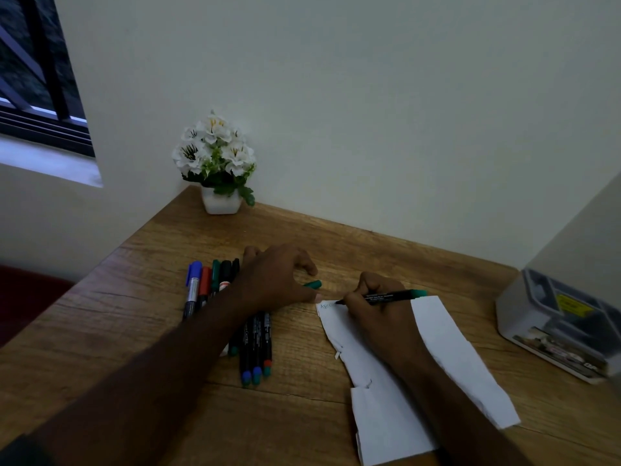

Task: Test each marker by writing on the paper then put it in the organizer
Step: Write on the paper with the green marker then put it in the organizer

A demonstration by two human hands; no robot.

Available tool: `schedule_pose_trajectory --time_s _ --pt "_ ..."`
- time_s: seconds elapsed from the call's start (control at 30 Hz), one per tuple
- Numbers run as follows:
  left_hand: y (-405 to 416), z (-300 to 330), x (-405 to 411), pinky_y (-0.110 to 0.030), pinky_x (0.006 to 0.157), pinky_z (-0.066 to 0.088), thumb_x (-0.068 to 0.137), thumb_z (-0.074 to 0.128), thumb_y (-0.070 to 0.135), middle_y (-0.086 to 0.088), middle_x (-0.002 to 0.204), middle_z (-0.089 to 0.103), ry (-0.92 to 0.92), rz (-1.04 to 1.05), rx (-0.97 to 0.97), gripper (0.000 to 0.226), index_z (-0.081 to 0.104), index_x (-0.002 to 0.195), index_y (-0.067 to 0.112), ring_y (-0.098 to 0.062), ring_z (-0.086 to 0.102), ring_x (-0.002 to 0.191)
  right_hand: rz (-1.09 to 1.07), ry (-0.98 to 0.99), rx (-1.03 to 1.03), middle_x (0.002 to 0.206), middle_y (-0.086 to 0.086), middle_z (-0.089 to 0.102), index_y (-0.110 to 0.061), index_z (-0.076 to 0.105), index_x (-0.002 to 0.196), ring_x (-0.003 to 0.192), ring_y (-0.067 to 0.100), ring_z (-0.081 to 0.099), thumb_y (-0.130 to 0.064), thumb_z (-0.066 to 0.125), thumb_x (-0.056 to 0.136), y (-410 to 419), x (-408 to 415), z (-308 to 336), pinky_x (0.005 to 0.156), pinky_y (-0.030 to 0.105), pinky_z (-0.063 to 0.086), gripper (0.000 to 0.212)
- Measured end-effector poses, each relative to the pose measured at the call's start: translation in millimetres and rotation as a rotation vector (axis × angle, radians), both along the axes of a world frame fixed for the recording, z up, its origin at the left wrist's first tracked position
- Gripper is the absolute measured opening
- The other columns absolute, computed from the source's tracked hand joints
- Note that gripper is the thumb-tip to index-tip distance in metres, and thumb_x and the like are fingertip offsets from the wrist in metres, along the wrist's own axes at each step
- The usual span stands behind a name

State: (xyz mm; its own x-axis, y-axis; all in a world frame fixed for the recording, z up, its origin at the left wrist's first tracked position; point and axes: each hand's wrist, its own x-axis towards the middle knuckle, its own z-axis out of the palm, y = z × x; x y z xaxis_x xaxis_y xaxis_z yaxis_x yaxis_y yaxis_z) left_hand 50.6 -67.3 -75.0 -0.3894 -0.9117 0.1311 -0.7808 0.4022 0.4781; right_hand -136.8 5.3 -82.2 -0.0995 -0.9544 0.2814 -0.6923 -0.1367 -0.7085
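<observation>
Forearms fill the near edge, both reaching out over the brown wood-grain desk [100,331]. Left to right: a loose row of thick capped markers, blue, red, green and black [205,284], lies at the far left of the pile, and a bundle of slim black pens with blue, green and red end caps [256,351] lies just beside it, partly under the left arm. Left hand [275,280] is spread and arched, fingertips down on the desk, thumb pressing at or just beside the top corner of the paper; it grips nothing. A loose green cap [314,284] lies by that thumb (probably off the pen in use). Torn white paper strip [447,351] runs diagonally toward the near edge, with faint green writing at its top corner. Right hand [379,307] pinches the slim black marker with green end [386,295] in a writing grip, tip touching the paper. Grey plastic compartment organizer [524,317] stands at the far right, well apart from the paper.

Handling judgement: the marker looks light, stiff and smooth, so pinch mid-barrel near the tip for writing and recap before storing. Paper is thin and floppy and will likely slide unless a corner is pinned. White flowers in a white pot [220,183] stand at the back corner.
</observation>
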Motion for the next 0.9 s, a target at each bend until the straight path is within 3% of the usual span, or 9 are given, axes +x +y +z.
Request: schedule_pose_trajectory --time_s 0.1,0.23,0.37,0.43,0.63,0.9 --pt "-0.9 -0.9 0.3 -0.041 0.102 0.017 0.07 0.073 0.058 0.018 0.14 0.048 0.002 -0.001 0.005 0.048 0.063 0.113 0.038 -0.01 0.038 0.132 -0.008 -0.025 -0.018 0.059 -0.004 0.055 -0.017 0.051 0.062 0.057 0.004 0.051 -0.01 0.065 0.086 0.5 1.2 1.5 0.052 0.015 0.038 0.029" --pt "-1.4 -2.5 0.4 -0.042 0.104 0.016 0.071 0.073 0.058 0.017 0.141 0.047 -0.002 0.0 0.006 0.048 0.063 0.113 0.038 -0.01 0.036 0.134 -0.004 0.003 -0.031 0.057 -0.006 0.054 -0.021 0.048 0.061 0.056 0.007 0.051 -0.013 0.065 0.085 -0.3 0.8 0.1 0.05 0.017 0.037 0.031" --pt "-1.6 -2.0 -0.1 -0.042 0.105 0.016 0.07 0.073 0.058 0.017 0.14 0.047 -0.002 0.0 0.006 0.049 0.063 0.114 0.038 -0.01 0.036 0.134 -0.004 0.025 -0.019 0.061 0.002 0.057 -0.018 0.05 0.064 0.059 0.019 0.055 -0.018 0.064 0.086 -1.3 0.0 0.1 0.054 0.037 0.044 0.026" --pt "-1.7 -2.3 0.5 -0.042 0.105 0.015 0.07 0.073 0.058 0.018 0.14 0.046 -0.001 -0.001 0.009 0.05 0.063 0.114 0.037 -0.009 0.036 0.134 -0.003 0.038 -0.006 0.061 0.004 0.056 -0.019 0.048 0.064 0.059 0.023 0.054 -0.023 0.063 0.085 -1.4 0.9 0.0 0.054 0.041 0.043 0.026" --pt "-1.7 -2.4 0.7 -0.04 0.1 0.017 0.07 0.072 0.06 0.018 0.139 0.047 0.004 -0.008 0.001 0.051 0.063 0.114 0.037 -0.009 0.038 0.132 -0.01 -0.005 -0.013 0.055 -0.005 0.048 -0.019 0.044 0.06 0.053 0.005 0.046 -0.012 0.064 0.086 0.8 1.5 2.5 0.05 0.018 0.035 0.034" --pt "-2.0 -3.5 0.2 -0.039 0.099 0.016 0.069 0.073 0.06 0.018 0.139 0.048 0.012 -0.003 -0.007 0.05 0.064 0.113 0.037 -0.009 0.039 0.131 -0.011 -0.027 -0.036 0.058 -0.002 0.052 -0.017 0.047 0.061 0.055 0.004 0.048 -0.011 0.065 0.086 -1.1 0.7 0.3 0.051 0.018 0.037 0.031"
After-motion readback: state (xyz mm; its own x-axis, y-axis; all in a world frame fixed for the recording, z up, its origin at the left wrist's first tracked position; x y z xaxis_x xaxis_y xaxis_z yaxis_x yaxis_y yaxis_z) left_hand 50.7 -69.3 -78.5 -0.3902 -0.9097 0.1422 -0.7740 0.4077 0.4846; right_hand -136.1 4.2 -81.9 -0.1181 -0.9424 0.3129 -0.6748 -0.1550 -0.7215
